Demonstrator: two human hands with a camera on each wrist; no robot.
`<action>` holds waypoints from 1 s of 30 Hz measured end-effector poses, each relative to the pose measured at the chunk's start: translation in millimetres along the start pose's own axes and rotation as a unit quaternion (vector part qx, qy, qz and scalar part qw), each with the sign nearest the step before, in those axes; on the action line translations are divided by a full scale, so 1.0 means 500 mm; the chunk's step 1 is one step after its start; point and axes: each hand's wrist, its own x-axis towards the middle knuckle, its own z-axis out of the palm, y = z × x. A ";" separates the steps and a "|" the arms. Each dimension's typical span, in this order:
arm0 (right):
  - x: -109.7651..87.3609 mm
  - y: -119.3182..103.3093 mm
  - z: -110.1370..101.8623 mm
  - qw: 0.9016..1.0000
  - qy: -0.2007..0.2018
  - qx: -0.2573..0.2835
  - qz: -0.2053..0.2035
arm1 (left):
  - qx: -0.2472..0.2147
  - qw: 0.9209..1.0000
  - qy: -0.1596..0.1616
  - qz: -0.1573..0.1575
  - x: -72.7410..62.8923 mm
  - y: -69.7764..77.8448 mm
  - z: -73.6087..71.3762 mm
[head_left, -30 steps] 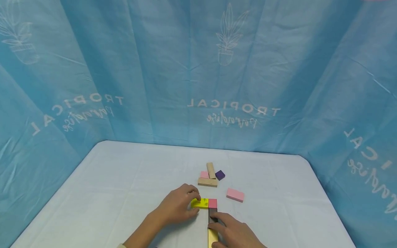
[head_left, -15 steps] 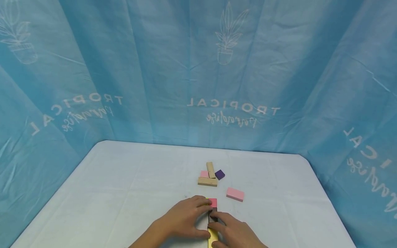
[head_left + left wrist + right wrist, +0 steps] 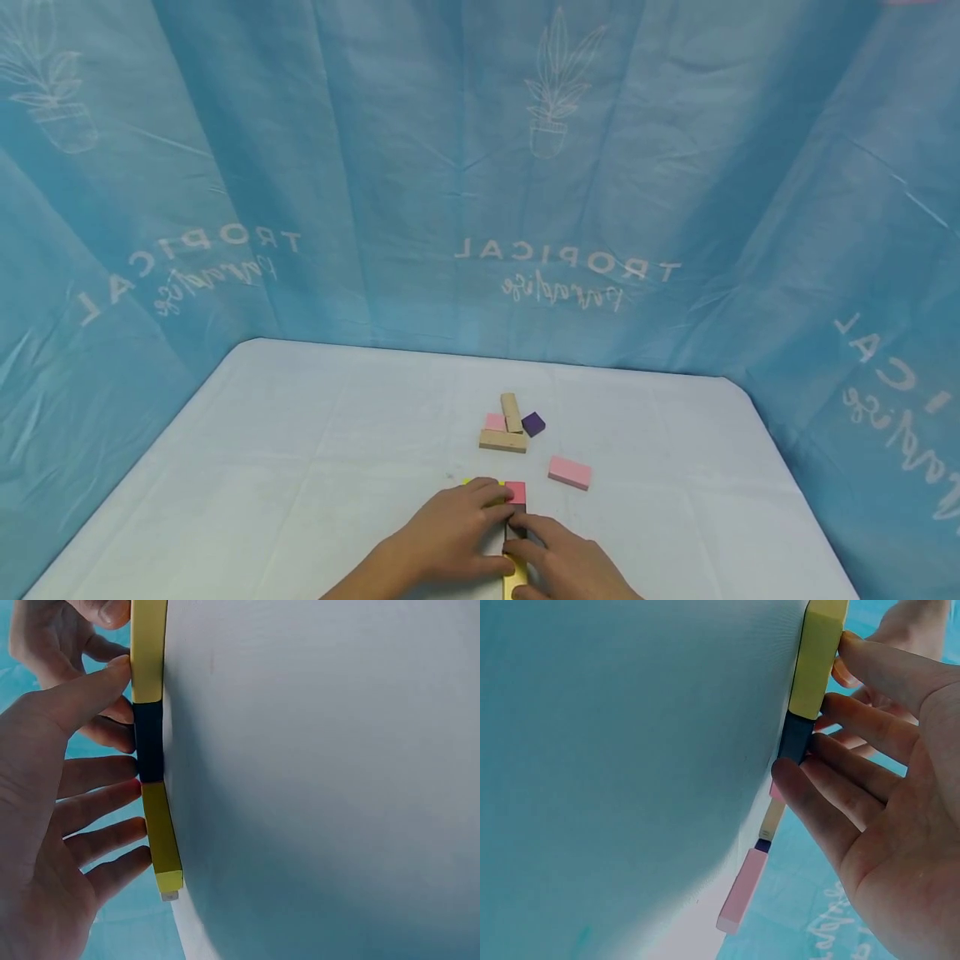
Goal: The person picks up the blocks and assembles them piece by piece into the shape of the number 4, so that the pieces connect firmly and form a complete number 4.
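Observation:
In the head view, a row of blocks runs away from the near table edge: a pale yellow block (image 3: pixel 512 582), a black block (image 3: pixel 149 742) and a small hot-pink block (image 3: pixel 516 492). A bright yellow block (image 3: pixel 160 832) lies at the far end, pointing left, mostly under my left hand (image 3: pixel 453 527). That hand's fairly straight fingers rest on the bright yellow and black blocks, and its thumb touches the pale yellow one. From the right, my right hand (image 3: pixel 572 557) touches the black and pale yellow blocks with extended fingers and thumb.
Beyond the row lies a pink block (image 3: pixel 570 472). Further back sit two plain wooden blocks (image 3: pixel 502 441), a small light-pink block (image 3: pixel 494 422) and a purple block (image 3: pixel 534 424). A blue curtain (image 3: pixel 420 167) hangs around the white table (image 3: pixel 315 433).
My left hand has moved right from the bright yellow block's left part to cover most of it and reach the row, its thumb now on the pale yellow block. My right hand stays put.

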 end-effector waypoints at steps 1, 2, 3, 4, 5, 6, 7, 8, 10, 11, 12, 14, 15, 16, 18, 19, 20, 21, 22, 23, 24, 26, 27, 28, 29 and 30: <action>0.000 -0.001 0.000 1.000 -0.001 0.001 0.001 | -0.002 1.000 -0.003 -0.002 0.000 0.001 0.000; -0.001 -0.001 0.000 1.000 -0.002 0.001 0.003 | -0.003 1.000 -0.007 -0.003 0.000 0.002 0.000; -0.001 -0.001 -0.001 1.000 -0.004 0.001 0.005 | -0.004 1.000 -0.011 -0.005 0.000 0.002 0.000; 0.000 -0.001 -0.002 1.000 -0.009 0.002 0.008 | -0.003 1.000 -0.015 -0.007 0.001 0.003 0.000; 0.000 -0.001 -0.003 1.000 -0.013 0.002 0.009 | -0.004 1.000 -0.018 -0.010 0.001 0.003 0.000; 0.000 -0.002 -0.004 1.000 -0.018 0.003 0.012 | -0.004 1.000 -0.021 -0.012 0.001 0.004 0.000; 0.000 -0.002 -0.005 1.000 -0.020 0.002 0.012 | -0.005 1.000 -0.023 -0.014 0.001 0.004 0.000; 0.000 -0.002 -0.005 1.000 -0.021 0.000 0.011 | -0.005 1.000 -0.024 -0.016 0.000 0.005 0.000; 0.000 -0.001 -0.005 1.000 -0.021 -0.002 0.008 | -0.009 0.999 -0.024 -0.022 -0.001 0.006 -0.001; 0.000 -0.001 -0.004 1.000 -0.019 -0.004 0.006 | -0.013 0.999 -0.025 -0.025 -0.001 0.007 -0.001; 0.000 -0.001 -0.004 1.000 -0.018 -0.005 0.004 | -0.017 0.999 -0.026 -0.028 -0.002 0.008 -0.001; 0.000 0.000 -0.003 1.000 -0.018 -0.005 0.003 | -0.024 0.999 -0.029 -0.033 -0.003 0.009 -0.001; 0.001 0.000 -0.003 1.000 -0.020 -0.005 0.004 | -0.028 0.998 -0.032 -0.036 -0.003 0.010 -0.001; 0.001 0.000 -0.003 1.000 -0.021 -0.005 0.004 | -0.030 0.998 -0.034 -0.038 -0.003 0.010 -0.001; 0.001 0.000 -0.003 1.000 -0.023 -0.006 0.004 | -0.032 0.998 -0.038 -0.040 -0.003 0.011 -0.001; 0.001 -0.001 -0.003 1.000 -0.024 -0.007 0.004 | -0.033 0.998 -0.039 -0.040 -0.003 0.011 0.000; 0.001 -0.001 -0.003 1.000 -0.024 -0.008 0.003 | -0.033 0.998 -0.039 -0.041 -0.002 0.011 0.000; 0.002 -0.001 -0.003 1.000 -0.025 -0.008 0.003 | -0.032 0.998 -0.039 -0.041 -0.002 0.011 0.000; 0.002 -0.002 -0.003 1.000 -0.026 -0.009 0.003 | -0.032 0.998 -0.038 -0.040 -0.002 0.011 0.000; 0.002 -0.002 -0.003 1.000 -0.027 -0.011 0.003 | -0.031 0.998 -0.037 -0.040 -0.002 0.011 0.000; 0.002 -0.002 -0.003 1.000 -0.028 -0.012 0.004 | -0.031 0.998 -0.036 -0.039 -0.002 0.011 0.000; 0.002 -0.003 -0.004 0.999 -0.029 -0.013 0.004 | -0.031 0.998 -0.032 -0.039 -0.002 0.011 0.001; 0.002 -0.004 -0.005 0.999 -0.030 -0.014 0.006 | -0.031 0.998 -0.029 -0.039 -0.002 0.011 0.001; 0.001 -0.004 -0.005 0.999 -0.031 -0.014 0.007 | -0.031 0.998 -0.026 -0.038 -0.002 0.012 0.001; 0.001 -0.004 -0.006 0.999 -0.031 -0.014 0.008 | -0.032 0.999 -0.023 -0.038 -0.002 0.012 0.001; 0.001 -0.004 -0.007 0.999 -0.031 -0.013 0.010 | -0.031 0.999 -0.018 -0.036 -0.002 0.012 0.001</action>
